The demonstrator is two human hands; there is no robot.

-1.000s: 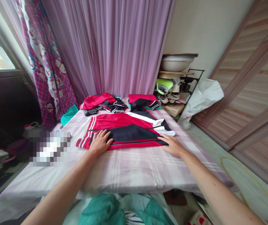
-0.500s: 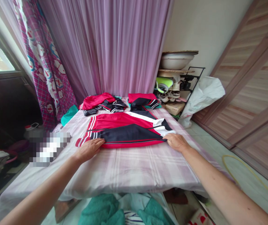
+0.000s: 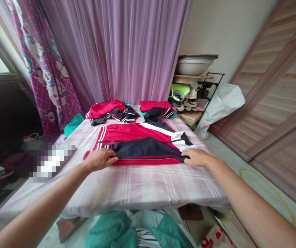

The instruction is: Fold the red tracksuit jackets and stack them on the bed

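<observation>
Resting on a red-and-navy tracksuit garment (image 3: 140,144), the left hand (image 3: 100,160) lies palm down with its fingers curved over a navy section near the white-striped red end. The right hand (image 3: 198,157) sits flat-fingered on the opposite end of the same navy section, just below a white panel. Neither hand is visibly lifting the cloth, and whether either one is pinching it cannot be told. The garment lies spread at the middle of a bed covered by a pink checked sheet (image 3: 142,187).

Nearest, below the bed's near edge, are a teal towel (image 3: 111,230) and a striped cloth (image 3: 148,240). A pixelated blur (image 3: 52,162) hides something at the bed's left side. Farther along the bed, two more red-and-navy garments (image 3: 106,110) (image 3: 156,110) lie in separate heaps, with a teal cloth (image 3: 73,124) at the left edge.

Beyond the bed's far right corner stand a black shoe rack (image 3: 196,93) with a white basin (image 3: 194,65) above it and a white plastic bag (image 3: 222,106) beside it. A lilac curtain (image 3: 116,51) hangs along the far side, next to a cartoon-print curtain (image 3: 44,75) at left.
</observation>
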